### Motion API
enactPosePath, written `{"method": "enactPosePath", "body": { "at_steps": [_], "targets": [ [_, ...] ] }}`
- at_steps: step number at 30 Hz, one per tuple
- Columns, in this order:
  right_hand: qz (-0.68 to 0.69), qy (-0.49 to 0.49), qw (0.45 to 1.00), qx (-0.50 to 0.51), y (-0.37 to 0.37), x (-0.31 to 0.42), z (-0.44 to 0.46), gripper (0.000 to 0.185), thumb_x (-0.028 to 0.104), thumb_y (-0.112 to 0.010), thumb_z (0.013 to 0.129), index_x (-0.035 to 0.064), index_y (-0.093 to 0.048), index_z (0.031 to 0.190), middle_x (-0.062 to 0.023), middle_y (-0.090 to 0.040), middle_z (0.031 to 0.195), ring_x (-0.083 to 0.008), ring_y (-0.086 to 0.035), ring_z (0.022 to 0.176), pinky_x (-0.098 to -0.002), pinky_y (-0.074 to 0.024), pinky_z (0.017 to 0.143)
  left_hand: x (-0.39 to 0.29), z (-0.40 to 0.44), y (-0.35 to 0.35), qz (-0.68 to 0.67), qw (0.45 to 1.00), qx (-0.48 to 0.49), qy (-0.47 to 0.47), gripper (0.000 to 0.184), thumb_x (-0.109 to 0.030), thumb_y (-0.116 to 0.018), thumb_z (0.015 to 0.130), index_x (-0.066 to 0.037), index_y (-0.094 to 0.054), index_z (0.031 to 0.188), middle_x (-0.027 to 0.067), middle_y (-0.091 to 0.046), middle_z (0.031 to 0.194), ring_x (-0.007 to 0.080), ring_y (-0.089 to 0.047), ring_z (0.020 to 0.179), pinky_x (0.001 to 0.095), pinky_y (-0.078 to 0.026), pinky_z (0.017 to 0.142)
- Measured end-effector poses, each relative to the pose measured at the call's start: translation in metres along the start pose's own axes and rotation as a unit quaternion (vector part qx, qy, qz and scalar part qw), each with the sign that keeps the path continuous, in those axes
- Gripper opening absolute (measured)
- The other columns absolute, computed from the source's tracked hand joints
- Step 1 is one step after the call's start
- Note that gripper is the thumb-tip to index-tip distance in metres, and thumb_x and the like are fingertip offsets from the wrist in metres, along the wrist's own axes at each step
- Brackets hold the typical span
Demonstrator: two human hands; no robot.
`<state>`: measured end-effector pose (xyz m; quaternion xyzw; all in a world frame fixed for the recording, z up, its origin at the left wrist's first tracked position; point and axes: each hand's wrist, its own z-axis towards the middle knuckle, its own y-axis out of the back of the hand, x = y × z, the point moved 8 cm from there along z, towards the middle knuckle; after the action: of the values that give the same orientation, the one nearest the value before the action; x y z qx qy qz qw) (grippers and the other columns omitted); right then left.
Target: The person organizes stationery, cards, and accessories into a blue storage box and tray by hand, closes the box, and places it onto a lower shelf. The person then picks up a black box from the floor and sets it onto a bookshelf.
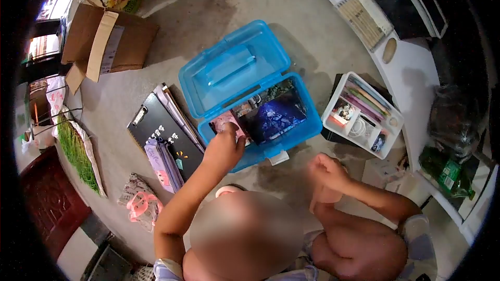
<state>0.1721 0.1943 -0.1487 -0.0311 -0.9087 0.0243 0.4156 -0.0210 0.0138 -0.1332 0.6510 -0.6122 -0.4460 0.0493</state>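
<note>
A blue plastic storage box stands on the floor with its lid swung back. My left hand reaches into its left end, fingers bent closed on a pink patterned card; the fingertips are partly hidden. Beside that card lies a dark blue picture card, with small printed pieces behind it. My right hand hovers by my knee, to the right of the box. Its fingers are curled in, and nothing shows in them.
To the right is a white divided tray with pens and a coiled white cable. On the left lie a black clipboard, purple pouches and a bag with pink handles. An open cardboard box stands at back left.
</note>
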Motion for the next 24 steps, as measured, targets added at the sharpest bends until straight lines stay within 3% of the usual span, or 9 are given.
{"method": "enactPosePath", "body": {
  "at_steps": [2, 5, 8, 9, 13, 16, 18, 21, 24],
  "targets": [
    [-0.089, 0.025, 0.995, 0.030, 0.000, 0.012, -0.001, 0.016, 0.012, -0.054, 0.082, 0.0014, -0.045, 0.075, -0.0028, -0.050, 0.064, -0.0098, -0.047, 0.058, -0.0253, -0.0388, 0.050, -0.011, -0.005, 0.001, 0.093, 0.990, 0.101, 0.023, 0.029, -0.019, -0.055, 0.077, -0.001, -0.049, 0.098, 0.0178, -0.060, 0.083, 0.0380, -0.058, 0.072, 0.0429, -0.047, 0.060],
    [-0.204, -0.021, 0.974, 0.095, -0.005, 0.016, -0.003, 0.025, 0.019, -0.054, 0.083, 0.0012, -0.045, 0.068, -0.0029, -0.049, 0.059, -0.0100, -0.046, 0.056, -0.0275, -0.0375, 0.049, -0.036, -0.011, -0.011, 0.153, 0.960, 0.006, -0.233, 0.035, -0.030, -0.052, 0.079, -0.005, -0.051, 0.104, 0.0144, -0.054, 0.110, 0.0331, -0.050, 0.101, 0.0439, -0.041, 0.082],
    [-0.211, -0.051, 0.969, 0.115, -0.011, 0.018, -0.009, 0.027, 0.022, -0.052, 0.085, 0.0009, -0.047, 0.070, -0.0037, -0.051, 0.060, -0.0105, -0.048, 0.057, -0.0279, -0.0385, 0.050, -0.046, -0.019, -0.039, 0.178, 0.924, 0.017, -0.339, 0.048, -0.041, -0.045, 0.081, -0.006, -0.047, 0.115, 0.0108, -0.042, 0.127, 0.0282, -0.033, 0.120, 0.0456, -0.024, 0.098],
    [-0.197, -0.051, 0.973, 0.112, -0.014, 0.019, -0.011, 0.027, 0.023, -0.050, 0.086, 0.0008, -0.048, 0.071, -0.0041, -0.052, 0.061, -0.0107, -0.049, 0.058, -0.0278, -0.0391, 0.050, -0.044, -0.018, -0.049, 0.184, 0.922, 0.047, -0.336, 0.058, -0.048, -0.040, 0.082, -0.007, -0.041, 0.123, 0.0111, -0.040, 0.129, 0.0278, -0.030, 0.123, 0.0470, -0.019, 0.101],
    [-0.174, 0.017, 0.980, 0.089, -0.017, 0.022, -0.014, 0.022, 0.020, -0.047, 0.088, 0.0009, -0.050, 0.076, -0.0043, -0.054, 0.063, -0.0123, -0.052, 0.059, -0.0271, -0.0415, 0.053, -0.045, -0.020, -0.056, 0.204, 0.906, 0.043, -0.369, 0.061, -0.050, -0.039, 0.082, -0.005, -0.039, 0.124, 0.0122, -0.040, 0.128, 0.0273, -0.031, 0.123, 0.0468, -0.019, 0.101],
    [-0.159, 0.059, 0.983, 0.072, -0.017, 0.032, -0.019, 0.019, 0.016, -0.044, 0.088, 0.0022, -0.052, 0.078, -0.0042, -0.054, 0.063, -0.0125, -0.053, 0.059, -0.0268, -0.0421, 0.053, -0.046, -0.021, -0.051, 0.185, 0.912, 0.033, -0.365, 0.058, -0.044, -0.046, 0.081, -0.004, -0.039, 0.123, 0.0143, -0.046, 0.121, 0.0288, -0.036, 0.118, 0.0438, -0.027, 0.097],
    [-0.082, 0.104, 0.990, 0.048, -0.013, 0.057, -0.026, 0.016, 0.015, -0.046, 0.086, 0.0044, -0.054, 0.078, -0.0043, -0.053, 0.062, -0.0127, -0.052, 0.057, -0.0269, -0.0414, 0.053, -0.051, -0.025, -0.035, 0.152, 0.932, 0.029, -0.327, 0.047, -0.036, -0.051, 0.080, -0.004, -0.045, 0.114, 0.0150, -0.049, 0.111, 0.0289, -0.046, 0.103, 0.0405, -0.037, 0.084],
    [-0.174, 0.382, 0.899, 0.125, -0.010, 0.130, -0.063, 0.009, 0.015, -0.053, 0.079, 0.0084, -0.058, 0.080, -0.0049, -0.051, 0.061, -0.0184, -0.051, 0.057, -0.0313, -0.0413, 0.056, -0.036, -0.038, -0.029, 0.068, 0.960, 0.004, -0.273, 0.028, -0.026, -0.055, 0.077, -0.005, -0.050, 0.096, 0.0139, -0.052, 0.087, 0.0301, -0.053, 0.077, 0.0393, -0.043, 0.062],
    [-0.161, 0.473, 0.832, 0.241, -0.017, 0.185, -0.109, 0.008, 0.015, -0.053, 0.078, 0.0083, -0.058, 0.080, -0.0051, -0.052, 0.063, -0.0195, -0.051, 0.058, -0.0320, -0.0411, 0.058, -0.033, -0.059, -0.034, 0.021, 0.955, 0.032, -0.293, 0.015, -0.021, -0.056, 0.076, -0.008, -0.049, 0.077, 0.0103, -0.052, 0.066, 0.0282, -0.052, 0.054, 0.0376, -0.042, 0.047]
  ]
}}
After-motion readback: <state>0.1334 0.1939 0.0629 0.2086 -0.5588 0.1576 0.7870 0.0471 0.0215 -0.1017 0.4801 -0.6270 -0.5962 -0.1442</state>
